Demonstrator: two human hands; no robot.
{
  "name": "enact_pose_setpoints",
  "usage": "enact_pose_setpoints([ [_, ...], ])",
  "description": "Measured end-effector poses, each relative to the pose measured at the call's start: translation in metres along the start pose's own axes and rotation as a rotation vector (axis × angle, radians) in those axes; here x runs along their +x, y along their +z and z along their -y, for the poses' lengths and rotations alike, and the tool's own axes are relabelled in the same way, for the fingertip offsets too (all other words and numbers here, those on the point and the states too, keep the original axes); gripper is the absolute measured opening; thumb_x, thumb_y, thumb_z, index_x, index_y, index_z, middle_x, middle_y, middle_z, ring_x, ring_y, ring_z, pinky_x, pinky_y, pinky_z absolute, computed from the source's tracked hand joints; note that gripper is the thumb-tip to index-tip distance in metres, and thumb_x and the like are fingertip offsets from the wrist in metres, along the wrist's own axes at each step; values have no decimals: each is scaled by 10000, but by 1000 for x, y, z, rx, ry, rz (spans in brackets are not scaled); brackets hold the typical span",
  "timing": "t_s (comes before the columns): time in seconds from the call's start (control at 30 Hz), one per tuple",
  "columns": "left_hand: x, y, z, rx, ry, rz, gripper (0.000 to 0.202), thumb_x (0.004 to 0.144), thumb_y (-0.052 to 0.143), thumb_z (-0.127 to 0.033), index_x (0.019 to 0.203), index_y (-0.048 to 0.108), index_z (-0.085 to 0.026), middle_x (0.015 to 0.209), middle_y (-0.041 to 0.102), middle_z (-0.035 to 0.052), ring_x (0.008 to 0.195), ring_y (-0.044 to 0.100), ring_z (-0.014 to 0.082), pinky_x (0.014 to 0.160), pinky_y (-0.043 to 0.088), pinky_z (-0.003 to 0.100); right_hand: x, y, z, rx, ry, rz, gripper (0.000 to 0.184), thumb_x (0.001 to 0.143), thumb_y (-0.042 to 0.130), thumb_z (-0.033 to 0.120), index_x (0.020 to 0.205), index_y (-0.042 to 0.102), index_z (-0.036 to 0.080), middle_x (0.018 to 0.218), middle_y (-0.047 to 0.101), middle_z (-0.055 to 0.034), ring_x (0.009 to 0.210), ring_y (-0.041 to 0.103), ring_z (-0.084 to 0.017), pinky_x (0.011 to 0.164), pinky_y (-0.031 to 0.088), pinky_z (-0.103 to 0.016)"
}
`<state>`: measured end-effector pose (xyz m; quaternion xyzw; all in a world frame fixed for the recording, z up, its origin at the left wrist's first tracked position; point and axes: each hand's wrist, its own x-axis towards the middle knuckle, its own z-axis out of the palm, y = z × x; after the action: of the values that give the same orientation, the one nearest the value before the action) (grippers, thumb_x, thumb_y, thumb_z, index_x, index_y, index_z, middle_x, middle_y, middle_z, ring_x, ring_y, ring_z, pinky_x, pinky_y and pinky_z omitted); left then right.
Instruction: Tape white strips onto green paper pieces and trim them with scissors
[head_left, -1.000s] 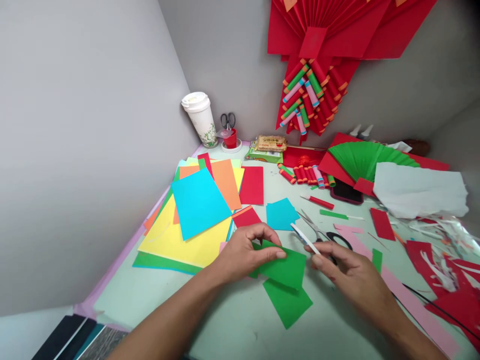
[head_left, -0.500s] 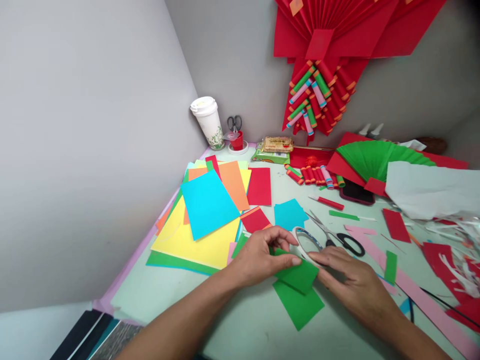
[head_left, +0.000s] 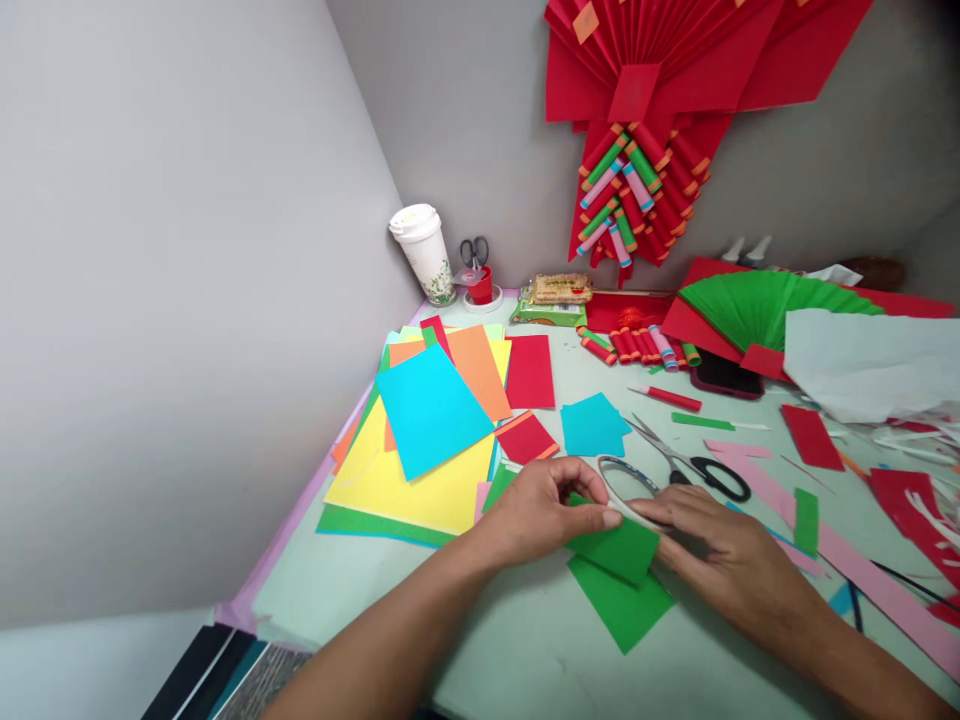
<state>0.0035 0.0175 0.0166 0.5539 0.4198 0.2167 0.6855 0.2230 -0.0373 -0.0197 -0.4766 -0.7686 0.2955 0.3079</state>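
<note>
Between the thumb and fingers of my left hand (head_left: 551, 512) is a small green paper piece (head_left: 619, 550), held at its upper left edge. My right hand (head_left: 739, 565) grips a white roll of tape (head_left: 628, 513), tilted on its side along the paper's upper edge. Left fingertips touch the roll's near rim; whether they hold a tape end, I cannot tell. Another green paper square (head_left: 626, 610) lies flat on the table, partly under the held piece. Scissors (head_left: 679, 462) with black handles lie just beyond the roll, blades partly spread.
Coloured sheets (head_left: 435, 410) are stacked at the left, near blue paper pieces (head_left: 595, 425). A red-handled cutter or pen (head_left: 673, 398), pink strips (head_left: 855, 560) and scraps lie to the right. Behind stand a white cup (head_left: 424, 255) and a green paper fan (head_left: 765, 310).
The whole view has shifted slightly, placing most things further right. My hands keep nearly the same hold on the green paper and the tape roll.
</note>
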Motion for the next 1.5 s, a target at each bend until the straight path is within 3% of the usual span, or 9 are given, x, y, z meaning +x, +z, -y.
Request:
enact_pose_setpoints([
  [0.3, 0, -1, 3, 106, 65, -6, 347, 726, 784, -446, 833, 609, -167, 810, 582, -7, 705, 510, 111, 611, 369, 227, 0, 0, -2, -30, 12, 19, 235, 965, 528, 234, 1099, 711, 292, 927, 721, -28, 887, 631, -209, 757, 507, -328],
  [0.53, -1, 1, -1, 177, 39, -26, 300, 784, 722, -450, 846, 636, -168, 811, 619, 9, 713, 536, 127, 605, 381, 228, 2, -2, 4, -35, -13, 10, 291, 962, 506, 212, 1115, 735, 308, 790, 690, -21, 772, 625, -197, 695, 502, -318],
  [0.73, -9, -4, -16, 28, -59, -27, 338, 741, 761, -471, 798, 603, -177, 696, 552, -31, 537, 463, 79, 479, 332, 204, 0, -12, 16, 158, 122, 125, 343, 987, 503, 367, 1277, 669, 287, 1030, 725, -68, 963, 674, -230, 820, 543, -331],
  [0.9, -15, -6, -26, -61, -90, 78, 399, 702, 795, -512, 795, 598, -177, 684, 523, -54, 459, 409, 41, 412, 282, 193, -3, -16, 15, 290, 243, 206, 447, 1025, 387, 453, 1301, 663, 233, 702, 678, -26, 661, 647, -184, 624, 529, -287],
  [1.07, -17, -9, -31, -84, -81, 131, 379, 714, 797, -485, 793, 603, -170, 682, 525, -52, 446, 401, 31, 401, 276, 186, -4, -16, 12, 328, 289, 275, 436, 990, 461, 493, 1303, 652, 257, 679, 685, -7, 656, 637, -177, 624, 503, -279],
  [1.2, -19, -13, -32, -85, -72, 128, 369, 716, 803, -467, 790, 603, -166, 696, 523, -44, 465, 406, 36, 394, 276, 179, -3, -17, 14, 305, 349, 264, 396, 961, 502, 502, 1204, 684, 247, 631, 688, 0, 614, 622, -177, 584, 479, -272],
  [1.33, -16, -12, -27, -80, -33, 93, 392, 701, 820, -470, 813, 609, -160, 726, 563, -24, 533, 472, 60, 466, 345, 188, -1, -18, 13, 323, 356, 231, 314, 959, 501, 495, 992, 685, 242, 611, 682, 5, 595, 626, -171, 583, 486, -262],
  [1.5, -8, -9, -15, -19, -18, -102, 502, 592, 894, -437, 941, 636, -185, 661, 547, -54, 606, 511, 100, 529, 339, 206, 0, -20, 2, 267, 366, 36, 298, 949, 536, 504, 958, 676, 241, 660, 698, -5, 563, 606, -153, 537, 495, -241],
])
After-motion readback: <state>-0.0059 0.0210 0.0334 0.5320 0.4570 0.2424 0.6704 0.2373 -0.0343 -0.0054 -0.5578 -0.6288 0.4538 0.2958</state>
